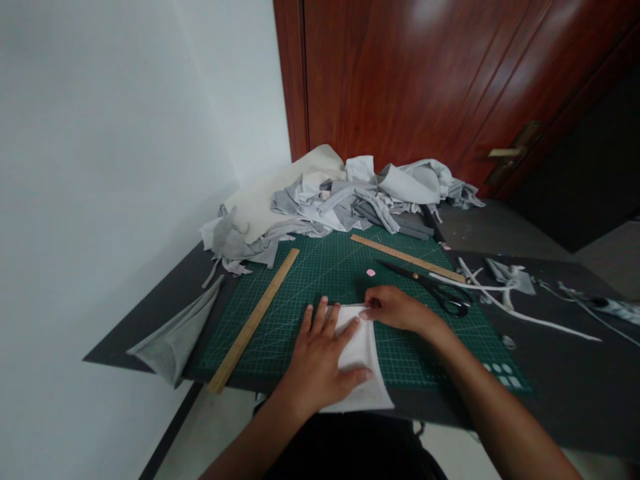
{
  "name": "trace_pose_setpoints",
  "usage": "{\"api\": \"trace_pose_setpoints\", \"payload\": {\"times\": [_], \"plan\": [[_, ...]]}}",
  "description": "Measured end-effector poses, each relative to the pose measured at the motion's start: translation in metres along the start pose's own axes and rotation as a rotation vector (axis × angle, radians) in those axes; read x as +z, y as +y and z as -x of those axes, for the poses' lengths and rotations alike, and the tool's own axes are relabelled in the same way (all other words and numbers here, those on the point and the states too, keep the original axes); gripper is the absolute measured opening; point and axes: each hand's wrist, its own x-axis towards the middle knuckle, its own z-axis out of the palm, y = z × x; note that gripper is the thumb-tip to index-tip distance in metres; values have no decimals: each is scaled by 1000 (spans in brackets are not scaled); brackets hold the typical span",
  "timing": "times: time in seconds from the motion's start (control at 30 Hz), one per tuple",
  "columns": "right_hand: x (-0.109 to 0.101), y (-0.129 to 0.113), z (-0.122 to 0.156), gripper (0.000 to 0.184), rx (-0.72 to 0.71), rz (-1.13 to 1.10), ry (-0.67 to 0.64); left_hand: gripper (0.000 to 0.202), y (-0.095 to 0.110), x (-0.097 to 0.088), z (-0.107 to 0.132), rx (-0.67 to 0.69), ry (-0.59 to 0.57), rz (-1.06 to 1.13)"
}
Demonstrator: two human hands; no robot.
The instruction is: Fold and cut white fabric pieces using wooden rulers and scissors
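A piece of white fabric (356, 350) lies on the green cutting mat (410, 363), its lower end reaching past the mat to the table's near edge. My left hand (325, 360) rests flat on the fabric with its fingers spread. At the fabric's upper right corner, my right hand (393, 308) has its fingers pinched together on the cloth. Just above the fabric lies a small pink piece, perhaps chalk (371, 273). Black-handled scissors (435, 285) lie beyond my right hand, their blades pointing up and left.
One wooden ruler (257, 313) slants along the mat's left side, another (400, 253) across its far right. Grey and white fabric scraps (345, 200) are heaped at the back. A folded grey cloth (175, 340) hangs over the left edge. White strips (540, 320) lie on the right.
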Motion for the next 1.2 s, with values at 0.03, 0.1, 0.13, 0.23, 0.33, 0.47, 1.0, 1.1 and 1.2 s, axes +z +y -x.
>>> {"api": "trace_pose_setpoints", "payload": {"times": [0.03, 0.1, 0.13, 0.23, 0.33, 0.47, 1.0, 1.1, 1.2], "plan": [[1, -2, 0, 14, 27, 27, 12, 86, 1, -1, -1, 22, 2, 4], [3, -4, 0, 13, 79, 70, 32, 82, 1, -2, -3, 87, -12, 26], [5, -5, 0, 13, 101, 87, 41, 80, 1, -2, -4, 126, -28, 44], [8, -7, 1, 14, 154, 153, 79, 77, 1, -4, -8, 203, -70, 98], [9, -7, 2, 13, 179, 200, 99, 76, 2, -6, -10, 195, -97, 116], [7, -7, 1, 13, 168, 196, 91, 84, 11, -6, -14, 128, -75, 148], [6, -13, -6, 19, -98, -332, 388, 120, 16, 8, -12, 122, -21, 149], [21, -23, -9, 35, -151, -715, 222, 120, 17, 7, -13, 116, -35, 155], [33, -28, -13, 45, -113, -837, 73, 121, 18, 6, -13, 109, -58, 172]]}}
